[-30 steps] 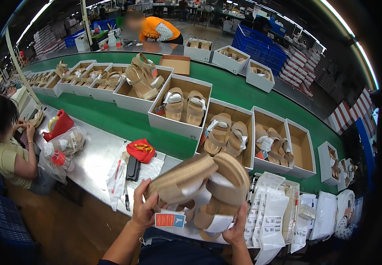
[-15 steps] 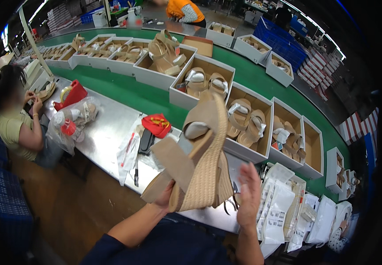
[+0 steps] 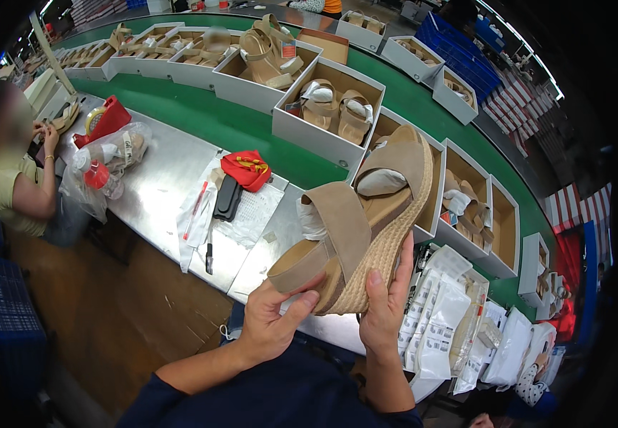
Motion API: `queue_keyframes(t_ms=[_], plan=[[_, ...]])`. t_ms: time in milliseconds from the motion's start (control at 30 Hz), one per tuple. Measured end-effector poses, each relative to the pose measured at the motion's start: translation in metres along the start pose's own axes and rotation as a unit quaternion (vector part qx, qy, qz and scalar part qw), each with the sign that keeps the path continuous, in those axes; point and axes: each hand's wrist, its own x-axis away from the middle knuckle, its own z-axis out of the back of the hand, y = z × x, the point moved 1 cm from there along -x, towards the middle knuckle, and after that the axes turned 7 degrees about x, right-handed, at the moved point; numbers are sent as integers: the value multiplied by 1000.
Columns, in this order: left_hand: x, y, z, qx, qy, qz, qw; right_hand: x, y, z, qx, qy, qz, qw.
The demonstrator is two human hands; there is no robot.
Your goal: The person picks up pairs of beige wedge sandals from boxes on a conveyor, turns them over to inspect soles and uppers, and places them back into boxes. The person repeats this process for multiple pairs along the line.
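Note:
A tan wedge sandal with a woven, rope-like sole is held up in front of me, toe pointing away and to the right. White paper stuffing shows under its toe strap, and more beneath the wide strap. My left hand grips the heel end, thumb on the near side. My right hand is closed round the woven side of the sole, thumb up against it. Whether a second sandal sits behind this one I cannot tell. Just beyond stands an open white box with a pair of similar sandals inside.
More boxed sandals line the green conveyor. On the metal table are a black case, a red pouch, pens and a plastic bag. Label sheets lie at right. A co-worker sits at left.
The sandal has turned, showing its straps and footbed more, and its toe has swung right. My right hand has come from beside the sandal onto its sole. My left hand still holds the heel end.

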Motion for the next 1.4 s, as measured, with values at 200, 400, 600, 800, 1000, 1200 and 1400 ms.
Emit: queue_keyframes(t_ms=[200, 400, 600, 800, 1000, 1200, 1400], plan=[[-10, 21, -16, 116, 60, 62, 989, 7, 12, -5, 9, -18, -12, 1000], [-9, 15, -10, 211, 97, 134, 963, 17, 32, -4, 36, -25, -28, 999], [-14, 18, -7, 193, 70, 144, 968, 19, 37, -6, -11, -16, -64, 998], [-13, 22, 0, 148, 7, 162, 976, 19, 47, -9, -50, 5, -68, 996], [-16, 24, 0, 66, -22, 114, 991, 17, 47, -10, -68, 9, -88, 994], [-12, 13, 4, -25, -29, 51, 998, 9, 37, -8, 61, -49, -104, 992], [-16, 13, -4, -152, -152, -68, 974, 11, 41, -3, -108, 38, -129, 985]])
